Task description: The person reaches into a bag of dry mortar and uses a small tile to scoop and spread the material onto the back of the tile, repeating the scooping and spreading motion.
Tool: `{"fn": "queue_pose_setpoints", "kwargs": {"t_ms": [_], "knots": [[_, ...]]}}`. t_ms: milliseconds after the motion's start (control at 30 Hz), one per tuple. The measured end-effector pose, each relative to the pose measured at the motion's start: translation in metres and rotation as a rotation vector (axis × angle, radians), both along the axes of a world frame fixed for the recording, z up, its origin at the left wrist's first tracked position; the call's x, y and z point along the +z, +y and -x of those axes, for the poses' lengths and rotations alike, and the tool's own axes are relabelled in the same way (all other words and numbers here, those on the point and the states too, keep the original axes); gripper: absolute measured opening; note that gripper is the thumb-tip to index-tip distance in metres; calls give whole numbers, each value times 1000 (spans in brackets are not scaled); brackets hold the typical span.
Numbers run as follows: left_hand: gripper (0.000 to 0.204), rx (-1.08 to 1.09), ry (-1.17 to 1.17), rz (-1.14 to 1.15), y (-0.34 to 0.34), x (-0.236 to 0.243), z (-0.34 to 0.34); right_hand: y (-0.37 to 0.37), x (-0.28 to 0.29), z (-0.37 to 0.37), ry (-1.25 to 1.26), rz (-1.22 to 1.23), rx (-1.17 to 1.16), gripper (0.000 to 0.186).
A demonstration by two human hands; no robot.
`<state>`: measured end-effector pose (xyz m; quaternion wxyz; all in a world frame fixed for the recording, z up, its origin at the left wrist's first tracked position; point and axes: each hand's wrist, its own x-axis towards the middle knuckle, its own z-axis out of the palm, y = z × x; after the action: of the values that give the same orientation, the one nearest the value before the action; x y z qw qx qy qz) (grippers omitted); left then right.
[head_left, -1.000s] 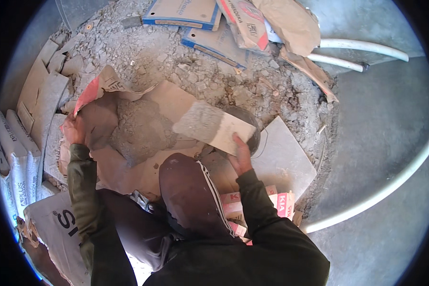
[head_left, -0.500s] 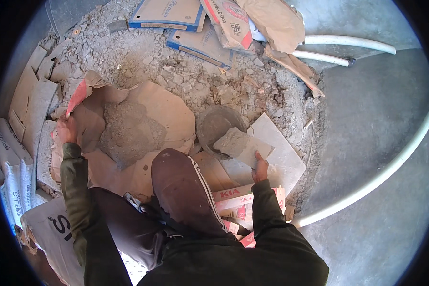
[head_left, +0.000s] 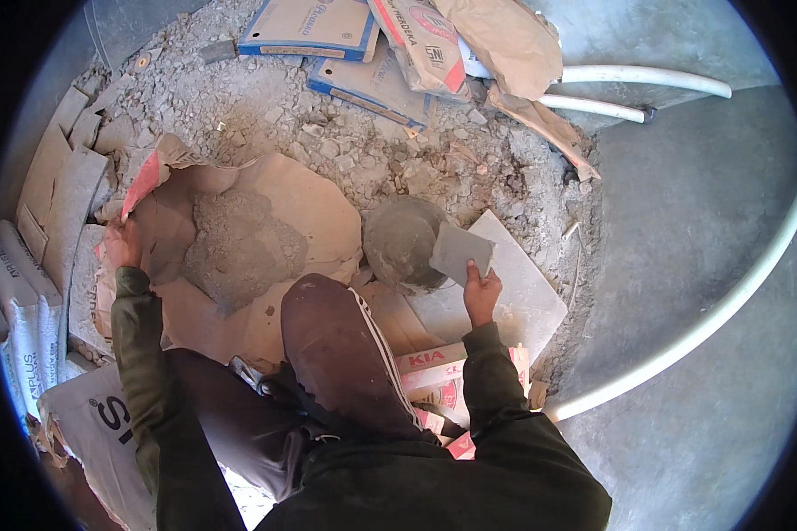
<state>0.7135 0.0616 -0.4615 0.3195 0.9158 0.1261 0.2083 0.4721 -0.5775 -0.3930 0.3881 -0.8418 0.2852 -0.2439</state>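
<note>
My left hand (head_left: 124, 243) grips the left rim of a torn, opened brown paper sack (head_left: 301, 212), which has a red-printed edge and holds a pile of grey powder (head_left: 239, 248). To the sack's right sits a round, shallow container (head_left: 391, 245) with grey material inside. My right hand (head_left: 480, 294) is closed on a flat grey rectangular piece (head_left: 460, 250), held at the container's right side over a large square tile (head_left: 527, 301). My raised knee (head_left: 328, 336) lies between my hands.
Rubble (head_left: 328, 150) surrounds the sack. Blue-edged boxes (head_left: 301, 26) and crumpled sacks (head_left: 505, 44) lie at the back. White pipes (head_left: 700, 345) cross the concrete at right. Stacked white bags (head_left: 22, 327) stand at left; red-and-white cartons (head_left: 434, 363) lie beside my knee.
The flat piece moved rightward from the sack's edge and tipped over the container; the grey powder heaped on it is now off it. My left hand still grips the sack.
</note>
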Motion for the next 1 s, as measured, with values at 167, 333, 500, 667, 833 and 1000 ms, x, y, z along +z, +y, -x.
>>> {"fn": "queue_pose_setpoints", "kwargs": {"t_ms": [167,333,500,667,833,1000], "knots": [[28,-13,-73,-215,-2,11,6,31,35,-9,-133,-337,-83,25],[27,118,57,-87,-26,13,5,87,15,-36,-272,-887,-15,32],[24,143,-2,-28,-69,63,17,145,-82,-78,70,-1028,115,33],[23,-66,-121,289,-59,64,26,188,-146,-128,125,-1082,179,32],[24,-116,-74,401,-106,104,44,224,-167,-167,264,-1155,325,42],[26,-121,-72,433,-111,126,53,249,-163,-183,388,-1269,381,47]]}}
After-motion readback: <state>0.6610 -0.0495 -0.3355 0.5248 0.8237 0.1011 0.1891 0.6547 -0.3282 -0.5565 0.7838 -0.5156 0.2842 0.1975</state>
